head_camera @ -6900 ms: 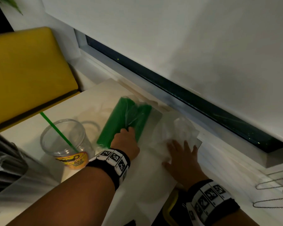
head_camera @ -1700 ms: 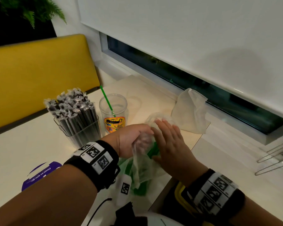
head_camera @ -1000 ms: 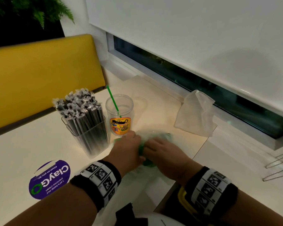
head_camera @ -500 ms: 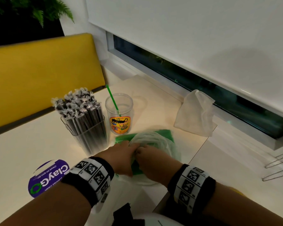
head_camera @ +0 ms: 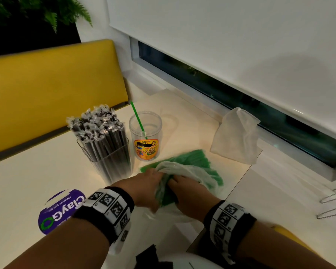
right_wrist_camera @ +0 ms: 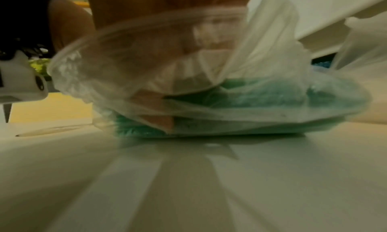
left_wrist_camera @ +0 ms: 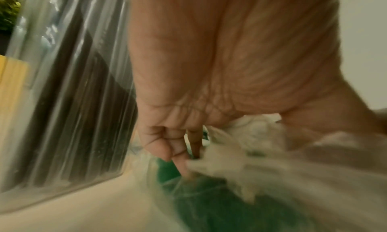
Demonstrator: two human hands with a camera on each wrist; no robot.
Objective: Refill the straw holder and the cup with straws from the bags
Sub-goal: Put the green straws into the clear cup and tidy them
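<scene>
Cream table running up to the window-side edge, a seam crossing it near the right corner. Clear straw holder standing mid-table, packed with wrapped dark straws. Just beside it, toward the window, the clear cup with a yellow label, upright, one green straw leaning inside. In front of the cup, the bag of green straws lying flat, both hands on it. An empty crumpled bag sits at the window edge. Purple round sticker flat on the near side.
</scene>
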